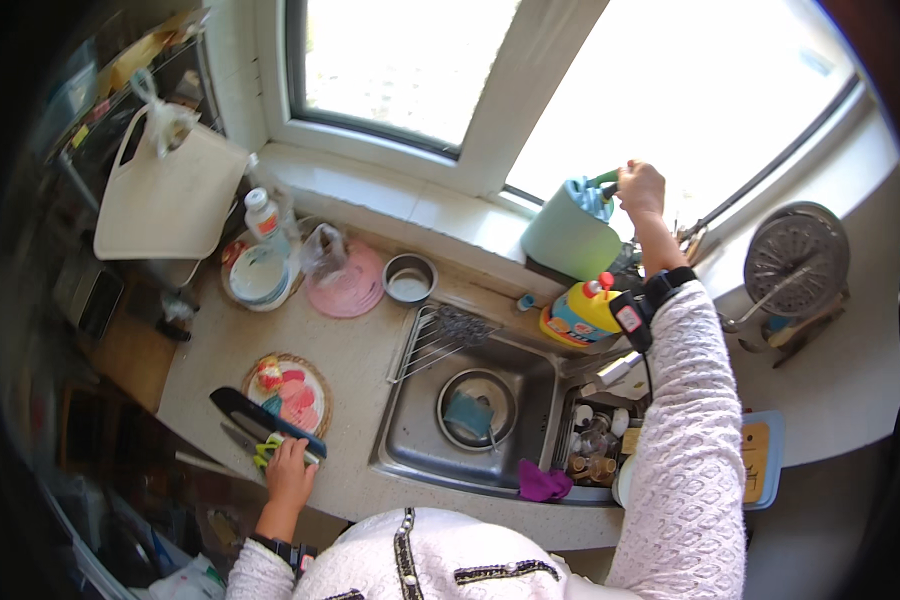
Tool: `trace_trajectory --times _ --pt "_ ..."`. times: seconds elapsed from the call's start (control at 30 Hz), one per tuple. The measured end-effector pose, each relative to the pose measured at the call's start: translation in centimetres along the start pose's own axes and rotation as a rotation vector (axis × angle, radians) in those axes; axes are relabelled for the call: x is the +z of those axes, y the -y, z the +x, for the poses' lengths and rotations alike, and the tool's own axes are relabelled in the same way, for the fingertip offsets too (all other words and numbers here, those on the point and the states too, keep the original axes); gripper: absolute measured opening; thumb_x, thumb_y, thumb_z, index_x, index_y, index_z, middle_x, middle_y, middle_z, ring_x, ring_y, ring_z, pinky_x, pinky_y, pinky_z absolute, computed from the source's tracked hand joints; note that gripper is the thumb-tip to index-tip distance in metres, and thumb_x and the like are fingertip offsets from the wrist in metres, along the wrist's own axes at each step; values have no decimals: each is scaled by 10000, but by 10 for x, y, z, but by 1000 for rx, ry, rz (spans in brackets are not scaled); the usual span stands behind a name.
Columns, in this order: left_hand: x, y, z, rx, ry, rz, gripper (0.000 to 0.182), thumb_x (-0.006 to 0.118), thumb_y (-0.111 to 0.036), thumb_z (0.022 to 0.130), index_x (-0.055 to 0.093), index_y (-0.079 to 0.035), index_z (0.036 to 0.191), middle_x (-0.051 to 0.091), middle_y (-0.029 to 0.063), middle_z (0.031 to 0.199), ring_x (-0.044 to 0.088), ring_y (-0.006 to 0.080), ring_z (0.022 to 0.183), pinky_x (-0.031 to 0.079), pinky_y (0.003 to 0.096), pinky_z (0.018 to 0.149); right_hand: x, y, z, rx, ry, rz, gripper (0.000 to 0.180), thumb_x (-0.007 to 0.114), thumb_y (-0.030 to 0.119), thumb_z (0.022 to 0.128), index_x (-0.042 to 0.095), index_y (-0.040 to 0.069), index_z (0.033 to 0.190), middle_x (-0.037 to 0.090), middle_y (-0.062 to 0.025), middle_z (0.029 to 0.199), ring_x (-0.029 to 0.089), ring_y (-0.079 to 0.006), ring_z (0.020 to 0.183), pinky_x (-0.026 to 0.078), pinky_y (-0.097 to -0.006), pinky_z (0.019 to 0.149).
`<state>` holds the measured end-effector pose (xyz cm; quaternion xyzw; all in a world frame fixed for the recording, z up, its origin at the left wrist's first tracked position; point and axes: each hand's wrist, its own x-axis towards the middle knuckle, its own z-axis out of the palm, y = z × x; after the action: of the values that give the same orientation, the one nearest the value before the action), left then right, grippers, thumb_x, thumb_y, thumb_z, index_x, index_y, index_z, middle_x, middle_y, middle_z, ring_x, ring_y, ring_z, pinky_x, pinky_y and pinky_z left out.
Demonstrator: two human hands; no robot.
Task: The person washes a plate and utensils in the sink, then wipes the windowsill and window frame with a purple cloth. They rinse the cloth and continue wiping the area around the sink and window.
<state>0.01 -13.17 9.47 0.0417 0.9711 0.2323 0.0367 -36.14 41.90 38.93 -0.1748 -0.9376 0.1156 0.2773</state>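
At the counter's front left, my left hand point(291, 471) has its fingers bent over the handles of a group of knives and scissors. Among them are a dark-blue knife point(259, 416) and green-handled scissors point(267, 448). Whether the fingers grip or only rest there is unclear. They lie beside a round woven-edged mat point(324, 405) bearing pink and teal pieces. My right hand point(640, 187) reaches to the windowsill, closed on a handle at the mouth of a pale green holder point(570, 232). A blue cloth point(591, 199) and a green handle show in that opening.
A steel sink point(412, 450) holds a pan point(514, 401) with a blue cloth. Yellow detergent bottle point(577, 319), small pot point(410, 279), pink round mat point(349, 285) and stacked bowls point(259, 274) stand behind. A purple cloth point(544, 480) hangs over the sink's front rim, near a dish rack point(570, 420).
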Motion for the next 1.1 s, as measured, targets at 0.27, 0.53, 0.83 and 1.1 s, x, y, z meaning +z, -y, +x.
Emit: trace_trajectory --times 0.27,0.53,0.83,1.1 --pt "-2 0 1 10 -109 -11 428 765 -208 723 618 -63 1098 616 103 1048 587 313 1013 451 418 861 12 9 -2 14 116 299 366 460 87 959 526 -28 1299 692 -127 790 684 -163 629 571 -273 544" --pt "-1 0 15 81 -80 94 314 686 -133 769 598 -112 1070 561 91 955 581 288 922 443 431 754 -18 48 -47 -159 -8 287 374 477 100 968 486 -22 1321 691 -149 963 702 -172 787 566 -252 601" --pt "9 15 54 324 9 319 333 635 -67 717 585 -87 1046 570 120 1012 590 299 955 451 420 739 -45 117 -181 -530 138 502 267 575 86 926 569 54 1191 696 -98 926 704 -175 766 549 -302 657" --pt "-9 21 74 427 -15 344 283 670 -131 729 562 -66 982 607 135 931 657 293 746 514 400 610 -33 127 -303 -692 536 546 220 595 91 877 570 72 1095 663 -158 921 661 -345 821 542 -419 697"
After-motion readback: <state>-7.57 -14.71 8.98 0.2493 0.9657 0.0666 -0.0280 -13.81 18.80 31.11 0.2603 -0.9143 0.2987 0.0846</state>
